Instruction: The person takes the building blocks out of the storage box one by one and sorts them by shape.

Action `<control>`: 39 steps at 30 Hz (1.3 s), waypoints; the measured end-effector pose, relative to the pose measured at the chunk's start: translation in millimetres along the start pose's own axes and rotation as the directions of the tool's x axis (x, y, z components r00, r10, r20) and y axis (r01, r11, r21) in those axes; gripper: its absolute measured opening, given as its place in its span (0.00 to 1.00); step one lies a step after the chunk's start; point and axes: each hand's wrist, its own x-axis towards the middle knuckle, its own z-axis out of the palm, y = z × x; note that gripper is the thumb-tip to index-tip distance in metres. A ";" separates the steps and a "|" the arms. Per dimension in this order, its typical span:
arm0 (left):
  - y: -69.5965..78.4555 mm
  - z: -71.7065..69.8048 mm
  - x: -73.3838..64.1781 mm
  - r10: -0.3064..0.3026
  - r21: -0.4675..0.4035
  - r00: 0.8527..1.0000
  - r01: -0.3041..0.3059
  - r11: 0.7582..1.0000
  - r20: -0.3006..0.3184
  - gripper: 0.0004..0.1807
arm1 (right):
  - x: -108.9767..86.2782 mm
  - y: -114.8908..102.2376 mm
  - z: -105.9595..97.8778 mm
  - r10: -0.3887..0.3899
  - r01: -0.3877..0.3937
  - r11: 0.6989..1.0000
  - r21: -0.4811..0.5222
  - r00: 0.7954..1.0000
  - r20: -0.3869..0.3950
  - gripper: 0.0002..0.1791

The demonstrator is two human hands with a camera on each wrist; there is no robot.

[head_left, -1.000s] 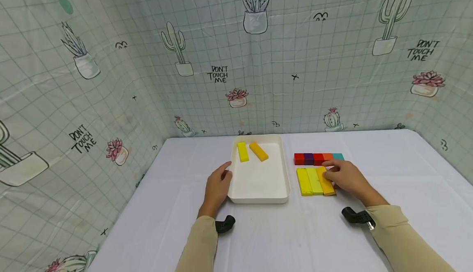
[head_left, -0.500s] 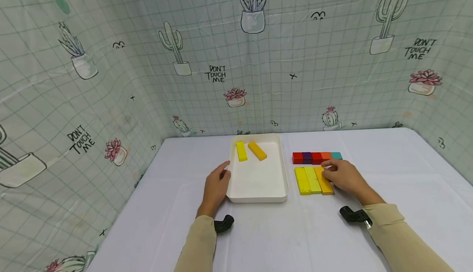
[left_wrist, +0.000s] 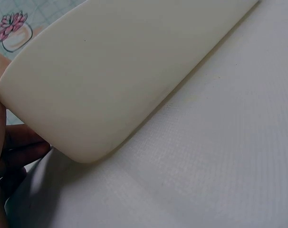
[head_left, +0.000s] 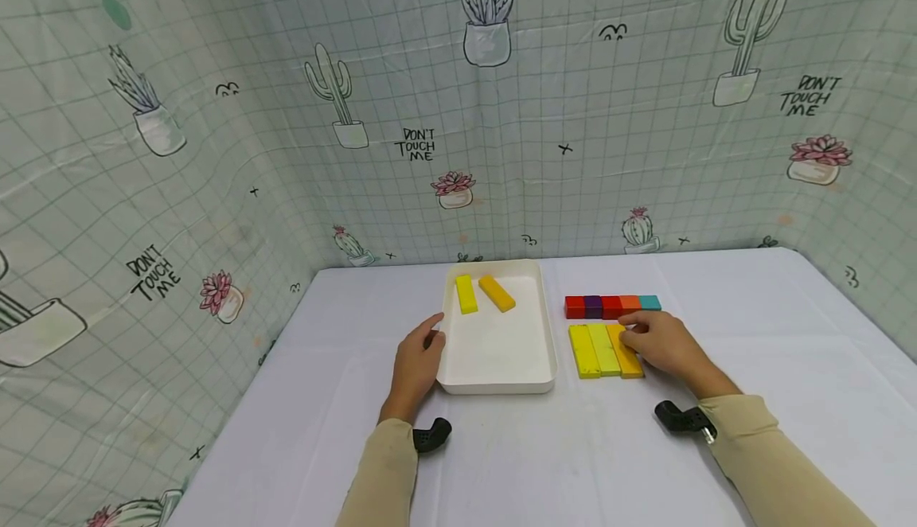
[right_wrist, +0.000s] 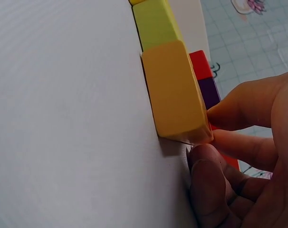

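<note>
My left hand [head_left: 418, 360] rests against the left side of a white tray [head_left: 496, 388]. In the left wrist view, its fingers [left_wrist: 25, 154] show beyond the tray's corner. Inside the tray lie a yellow block [head_left: 466, 294] and a yellow-orange block [head_left: 497, 294]. My right hand [head_left: 662, 341] pinches another yellow-orange block [head_left: 628, 361] at its right side, with thumb and fingers near its edge in the right wrist view. That block lies flat beside a lime-yellow block [head_left: 605, 350] and a yellow block [head_left: 584, 352].
Behind these blocks runs a row of small blocks: red [head_left: 575, 307], purple [head_left: 593, 307], red, orange and teal [head_left: 649, 302]. A white cloth covers the table [head_left: 544, 455]. Fabric printed with cacti [head_left: 401, 216] hangs behind it and at the sides.
The whole head view has shifted a little to the left. Neither hand has visibly moved against the tray or the blocks.
</note>
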 end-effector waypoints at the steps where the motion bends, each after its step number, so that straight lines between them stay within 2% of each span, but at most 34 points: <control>1: 0.1 -0.2 -0.1 0.002 -0.001 1.000 -0.002 1.000 -0.001 0.22 | -0.1 0.1 0.1 0.001 -0.001 1.000 -0.002 1.000 -0.001 0.24; 11: -0.3 -0.1 0.2 -0.001 -0.003 1.000 0.001 1.000 -0.002 0.23 | 1.0 0.0 2.3 0.003 -0.003 1.000 -0.010 1.000 -0.012 0.24; 20: 0.3 -1.1 0.0 0.014 -0.020 1.000 -0.014 1.000 -0.004 0.22 | 5.7 -0.5 7.3 -0.093 0.093 0.993 -0.070 0.996 0.014 0.25; 24: -0.3 -1.8 0.0 0.018 -0.015 1.000 -0.018 1.000 -0.003 0.22 | 7.8 -0.7 7.5 -0.108 0.110 0.989 -0.096 0.994 0.023 0.24; 39: 0.0 0.0 1.1 -0.012 -0.013 1.000 0.011 1.000 -0.008 0.22 | 7.6 -0.5 6.5 -0.078 0.082 0.993 -0.080 0.996 0.046 0.24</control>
